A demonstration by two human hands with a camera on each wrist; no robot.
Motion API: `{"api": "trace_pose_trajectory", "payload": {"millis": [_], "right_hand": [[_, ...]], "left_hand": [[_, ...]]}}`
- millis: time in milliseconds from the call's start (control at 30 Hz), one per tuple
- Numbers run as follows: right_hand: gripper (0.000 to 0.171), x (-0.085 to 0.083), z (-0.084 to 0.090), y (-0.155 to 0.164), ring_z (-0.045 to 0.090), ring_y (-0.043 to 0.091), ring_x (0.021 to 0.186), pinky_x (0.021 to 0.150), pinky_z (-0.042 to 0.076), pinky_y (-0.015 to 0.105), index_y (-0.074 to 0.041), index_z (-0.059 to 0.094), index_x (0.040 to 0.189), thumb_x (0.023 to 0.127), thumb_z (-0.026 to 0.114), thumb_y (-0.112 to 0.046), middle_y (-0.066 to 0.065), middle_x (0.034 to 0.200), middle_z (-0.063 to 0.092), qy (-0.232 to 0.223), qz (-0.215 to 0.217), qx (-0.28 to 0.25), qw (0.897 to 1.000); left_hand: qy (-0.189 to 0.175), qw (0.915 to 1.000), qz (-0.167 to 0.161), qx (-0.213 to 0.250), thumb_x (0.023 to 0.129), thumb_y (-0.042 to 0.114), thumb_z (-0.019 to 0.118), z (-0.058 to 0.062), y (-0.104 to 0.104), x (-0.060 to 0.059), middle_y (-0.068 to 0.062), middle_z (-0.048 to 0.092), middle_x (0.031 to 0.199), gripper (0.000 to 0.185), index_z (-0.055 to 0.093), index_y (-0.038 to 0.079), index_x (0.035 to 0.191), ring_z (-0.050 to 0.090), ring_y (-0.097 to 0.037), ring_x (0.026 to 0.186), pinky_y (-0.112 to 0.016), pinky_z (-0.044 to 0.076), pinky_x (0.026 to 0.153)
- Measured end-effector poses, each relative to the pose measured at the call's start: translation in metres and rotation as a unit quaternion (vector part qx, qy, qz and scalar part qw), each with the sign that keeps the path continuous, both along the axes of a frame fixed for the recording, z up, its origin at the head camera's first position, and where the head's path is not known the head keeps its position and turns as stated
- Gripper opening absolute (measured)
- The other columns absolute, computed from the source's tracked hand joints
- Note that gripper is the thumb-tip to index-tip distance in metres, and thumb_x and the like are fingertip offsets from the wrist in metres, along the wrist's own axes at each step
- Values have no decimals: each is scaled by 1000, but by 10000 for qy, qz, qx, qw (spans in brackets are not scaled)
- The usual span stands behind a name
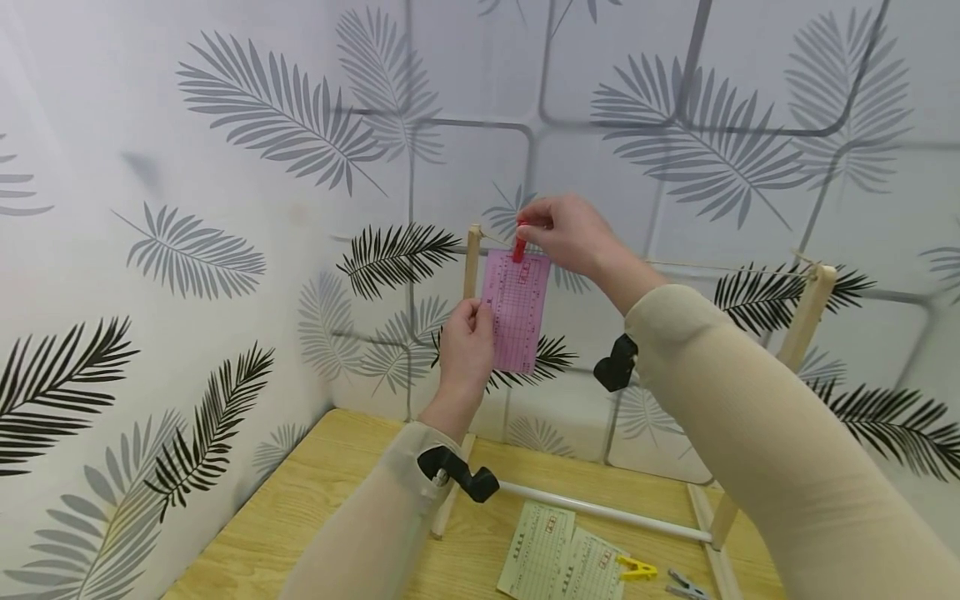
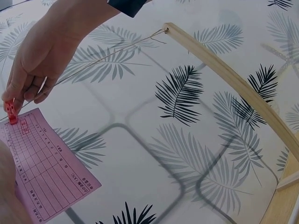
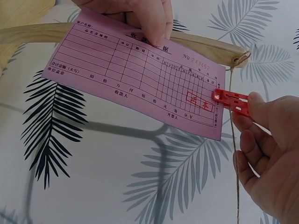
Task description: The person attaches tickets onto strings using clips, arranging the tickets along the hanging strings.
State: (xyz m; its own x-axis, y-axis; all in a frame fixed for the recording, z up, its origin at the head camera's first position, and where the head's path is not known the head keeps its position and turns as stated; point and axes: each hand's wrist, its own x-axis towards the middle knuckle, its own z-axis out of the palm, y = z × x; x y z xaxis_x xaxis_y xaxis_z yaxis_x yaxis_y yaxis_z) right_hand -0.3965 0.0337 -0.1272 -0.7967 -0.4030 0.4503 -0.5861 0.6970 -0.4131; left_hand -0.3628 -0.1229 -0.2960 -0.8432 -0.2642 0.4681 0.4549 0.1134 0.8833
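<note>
A pink receipt slip (image 1: 516, 312) hangs lengthwise at a thin string (image 3: 235, 172) strung between wooden posts. My right hand (image 1: 566, 233) pinches a red clothespin (image 3: 231, 101) between thumb and fingers; its jaws overlap the slip's top edge beside the string. My left hand (image 1: 467, 342) holds the slip's left edge between thumb and fingers. In the right wrist view, the left fingers (image 3: 152, 18) lie over the slip's long edge. Printed lines and a red stamp show on the pink paper (image 2: 49, 168) in the left wrist view.
Two pale green slips (image 1: 538, 546) lie on the wooden table (image 1: 300, 492), with a yellow clothespin (image 1: 636, 568) and a grey clothespin (image 1: 686, 586) to their right. The frame has a left post (image 1: 472, 262), a right post (image 1: 808, 321) and a white lower bar (image 1: 600, 510). A patterned wall stands behind.
</note>
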Motion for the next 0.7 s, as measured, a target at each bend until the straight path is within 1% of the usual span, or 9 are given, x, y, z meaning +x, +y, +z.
{"api": "trace_pose_trajectory", "payload": {"millis": [200, 300, 433, 567, 700], "right_hand": [[39, 2, 0, 0, 64, 32, 132, 111, 51, 48, -3, 67, 148, 113, 66, -19, 17, 142, 71, -98, -52, -33, 9999], [41, 3, 0, 1, 62, 32, 135, 112, 50, 48, -4, 65, 151, 114, 65, -21, 16, 143, 70, -129, -48, -78, 9999], [44, 4, -1, 4, 60, 32, 138, 113, 50, 50, -6, 63, 154, 114, 64, -24, 17, 145, 69, -175, -8, -155, 9997], [45, 5, -3, 9, 59, 33, 137, 112, 50, 51, -7, 61, 155, 114, 64, -26, 17, 145, 69, -202, -29, -190, 9996], [45, 6, -5, 14, 61, 34, 136, 112, 50, 52, -7, 62, 154, 114, 65, -27, 18, 145, 69, -84, -149, -90, 9998]], "left_hand": [[-25, 10000, 9, 61, 118, 26, 51, -1, -1, 1, -8, 77, 102, 26, 70, 9, 116, 71, -23, 89, -35, 54, 70], [-10, 9999, -47, 104, 117, 26, 51, -2, -1, 3, -9, 77, 104, 26, 70, 8, 117, 71, -22, 89, -34, 54, 70], [-9, 9999, -110, 82, 117, 27, 51, -6, -2, 4, -9, 77, 105, 27, 69, 7, 120, 70, -21, 90, -34, 53, 70], [37, 10000, -70, -12, 118, 28, 51, -10, -3, 6, -9, 78, 108, 28, 68, 7, 124, 71, -22, 93, -33, 53, 70], [27, 10000, -11, -51, 118, 28, 52, -14, -5, 7, -7, 80, 111, 27, 68, 9, 127, 71, -21, 94, -33, 51, 70]]}}
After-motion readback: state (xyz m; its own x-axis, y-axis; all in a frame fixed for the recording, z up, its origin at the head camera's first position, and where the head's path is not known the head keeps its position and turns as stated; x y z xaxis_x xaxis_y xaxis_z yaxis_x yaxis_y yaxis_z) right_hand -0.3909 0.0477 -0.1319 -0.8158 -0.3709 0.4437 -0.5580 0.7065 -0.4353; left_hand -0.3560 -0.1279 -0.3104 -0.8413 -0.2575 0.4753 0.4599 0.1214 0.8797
